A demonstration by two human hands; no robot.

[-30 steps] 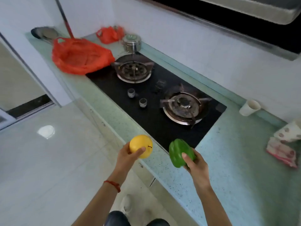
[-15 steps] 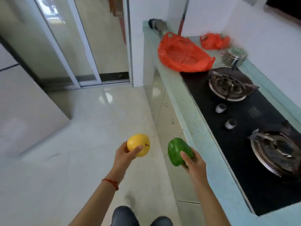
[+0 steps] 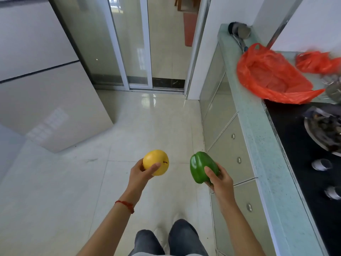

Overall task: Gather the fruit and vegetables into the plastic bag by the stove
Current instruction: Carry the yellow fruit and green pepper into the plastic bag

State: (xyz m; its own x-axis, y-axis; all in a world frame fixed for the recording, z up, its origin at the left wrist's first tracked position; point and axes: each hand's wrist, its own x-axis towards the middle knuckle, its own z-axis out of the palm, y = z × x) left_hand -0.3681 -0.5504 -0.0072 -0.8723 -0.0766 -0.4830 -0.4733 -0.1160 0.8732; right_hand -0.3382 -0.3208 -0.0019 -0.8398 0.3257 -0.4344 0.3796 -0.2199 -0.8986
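My left hand (image 3: pixel 140 175) holds a round yellow fruit (image 3: pixel 154 161) with a small dark stem, out over the floor. My right hand (image 3: pixel 220 180) grips a green bell pepper (image 3: pixel 200 169) just left of the cabinet fronts. A large orange plastic bag (image 3: pixel 271 76) lies open on the green counter (image 3: pixel 258 145) at the upper right, beside the black stove (image 3: pixel 302 150). Both hands are well short of the bag, lower and to its left.
A second, smaller orange bag (image 3: pixel 317 61) lies further back on the counter. A burner with a pan support (image 3: pixel 324 130) and two stove knobs (image 3: pixel 321 164) are at the right edge. A ladle (image 3: pixel 239 32) rests at the counter's far end. Sliding glass doors (image 3: pixel 132 43) stand ahead across the tiled floor.
The view has swung left, so the counter and stove slid to the right and the floor and doors came into sight. Both hands keep the same hold on the fruit and the pepper.
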